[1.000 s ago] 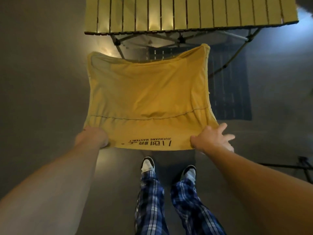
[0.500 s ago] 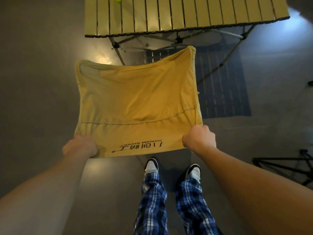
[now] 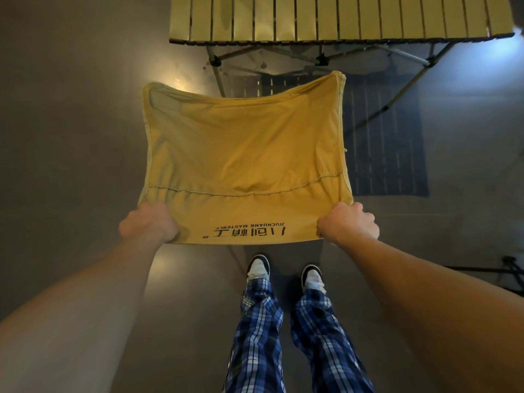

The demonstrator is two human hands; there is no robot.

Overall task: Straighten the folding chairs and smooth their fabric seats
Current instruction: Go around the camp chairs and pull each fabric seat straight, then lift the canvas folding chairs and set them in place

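Observation:
A folding chair with a yellow fabric seat point(image 3: 243, 148) stands in front of me, its printed near edge towards my feet. My left hand point(image 3: 149, 224) grips the near left corner of the fabric. At the near right corner, my right hand point(image 3: 348, 222) grips the fabric with curled fingers. The cloth is stretched between both hands, with soft wrinkles across the middle and a stitched seam near my side. The chair's frame is hidden under the fabric.
A slatted folding table point(image 3: 334, 18) stands just beyond the chair, its metal legs point(image 3: 397, 89) reaching down behind the seat. A dark frame point(image 3: 507, 272) lies on the floor at the right. My feet point(image 3: 283, 272) stand close behind the chair on grey floor.
My right hand went from open fingers to a closed grip on the right corner. The chair shifted left, then a little back to the right, with both hands holding its near edge.

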